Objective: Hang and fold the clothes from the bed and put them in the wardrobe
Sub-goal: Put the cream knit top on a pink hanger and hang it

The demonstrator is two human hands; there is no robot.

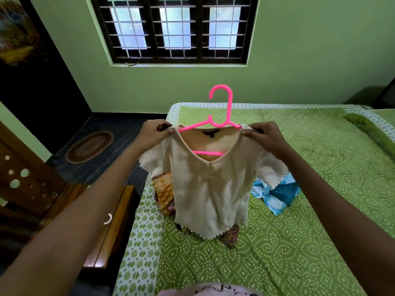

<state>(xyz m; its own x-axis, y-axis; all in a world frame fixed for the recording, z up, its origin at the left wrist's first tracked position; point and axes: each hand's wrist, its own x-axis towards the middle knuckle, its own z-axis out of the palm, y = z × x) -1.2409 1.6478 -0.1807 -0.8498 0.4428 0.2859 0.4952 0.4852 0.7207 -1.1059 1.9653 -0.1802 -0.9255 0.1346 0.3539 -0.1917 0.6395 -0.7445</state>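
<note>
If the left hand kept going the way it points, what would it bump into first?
Probably the pink hanger: the left hand points right along the top's shoulder, and the hanger's arm sits just past its fingers. Depth is unclear.

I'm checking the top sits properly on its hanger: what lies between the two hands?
In the head view, the pink hanger and the cream top's open neckline span the gap between the left hand and right hand, each pinching a shoulder.

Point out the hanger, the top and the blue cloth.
hanger (228,103): head view, on the hook's stem.
top (209,189): head view, front panel.
blue cloth (280,195): head view, its middle.
</note>
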